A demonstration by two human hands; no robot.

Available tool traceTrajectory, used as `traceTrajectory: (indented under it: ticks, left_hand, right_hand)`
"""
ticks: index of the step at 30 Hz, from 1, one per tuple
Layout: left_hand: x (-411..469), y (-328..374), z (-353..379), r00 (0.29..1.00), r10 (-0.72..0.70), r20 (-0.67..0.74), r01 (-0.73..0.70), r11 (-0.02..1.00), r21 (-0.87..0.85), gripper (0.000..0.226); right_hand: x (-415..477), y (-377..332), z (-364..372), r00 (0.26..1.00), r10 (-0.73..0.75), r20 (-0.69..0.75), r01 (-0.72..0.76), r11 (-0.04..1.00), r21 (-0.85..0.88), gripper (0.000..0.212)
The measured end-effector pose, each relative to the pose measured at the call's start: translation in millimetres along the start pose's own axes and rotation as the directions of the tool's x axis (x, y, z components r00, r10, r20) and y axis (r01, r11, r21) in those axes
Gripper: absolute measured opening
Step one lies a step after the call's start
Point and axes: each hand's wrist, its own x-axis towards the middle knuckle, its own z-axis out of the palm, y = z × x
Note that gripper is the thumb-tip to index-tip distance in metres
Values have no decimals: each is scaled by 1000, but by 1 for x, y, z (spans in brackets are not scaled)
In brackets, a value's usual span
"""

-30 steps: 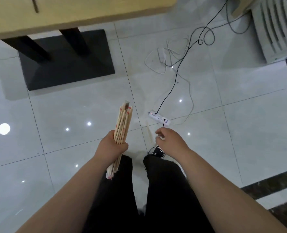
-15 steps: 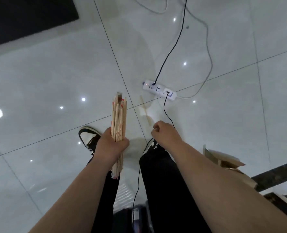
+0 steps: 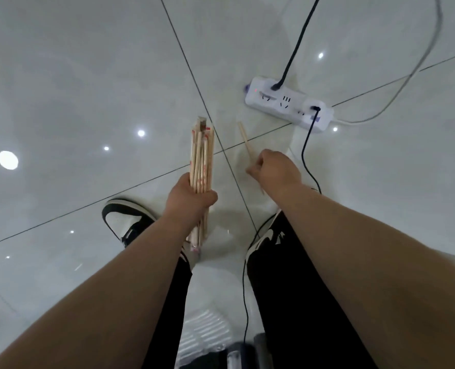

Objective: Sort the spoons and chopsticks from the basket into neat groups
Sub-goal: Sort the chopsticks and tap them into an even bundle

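Glossy, smooth floor tiles [image 3: 88, 75] throw back light. The bundle of chopsticks [image 3: 202, 155] and the single chopstick [image 3: 246, 140] are pale matt wood; the power strip [image 3: 287, 106] smooth white plastic; the trousers [image 3: 301, 302] matt black cloth.

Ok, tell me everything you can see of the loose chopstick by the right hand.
The loose chopstick is a thin, pale, straight wooden stick, aslant over the white floor tiles near the power strip. Its middle is hidden under the right hand, whose curled fingers appear to pinch it; a tip shows beyond the hand.
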Motion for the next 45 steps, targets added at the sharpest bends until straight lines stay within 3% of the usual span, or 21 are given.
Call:
traceTrajectory:
  ticks: [3, 7, 11, 14, 19, 28, 36, 38, 42, 45]
  left_hand:
    - [11, -15, 3, 1000, -27, -4, 27, 999, 18, 39]
    - [19, -23, 5, 998, -66, -3, 66, 998, -14, 38]
    - [16, -14, 0, 998, -64, 10, 65, 994, -83, 39]
    - [-12, -1, -15, 998, -58, 12, 60, 991, -121, 38]
    - [-120, 29, -71, 998, -54, 32, 60, 974, -219, 37]
    - [-411, 97, -250, 989, 147, 31, -131, 945, -300, 55]
    - [-593, 151, -419, 904, 400, -149, -417, 756, -504, 41]
    - [-616, 155, -453, 873, 441, -209, -476, 677, -562, 32]
    - [-639, 155, -503, 836, 472, -280, -521, 520, -677, 40]
    - [-641, 158, -528, 813, 503, -293, -542, 470, -697, 36]
  right_hand:
    - [15, -1, 15, 1000, -22, -6, 21, 994, -106, 27]
    - [18, -2, 25, 999, -43, -15, 41, 992, -119, 23]
    - [0, -13, 19, 996, -52, 73, 37, 981, 190, 16]
    - [-48, -30, -7, 988, -46, 148, -25, 895, 445, 11]
    - [-175, -58, -81, 978, -37, 205, -92, 807, 584, 12]
    - [-467, -196, -252, 959, -249, 134, 75, 680, 729, 18]
    - [-654, -346, -353, 852, -521, -54, 416, 610, 675, 22]
    - [-679, -379, -362, 814, -569, -121, 502, 582, 640, 24]
    - [-708, -430, -369, 750, -621, -228, 615, 526, 588, 27]
    - [-715, -456, -370, 714, -650, -259, 663, 510, 549, 27]
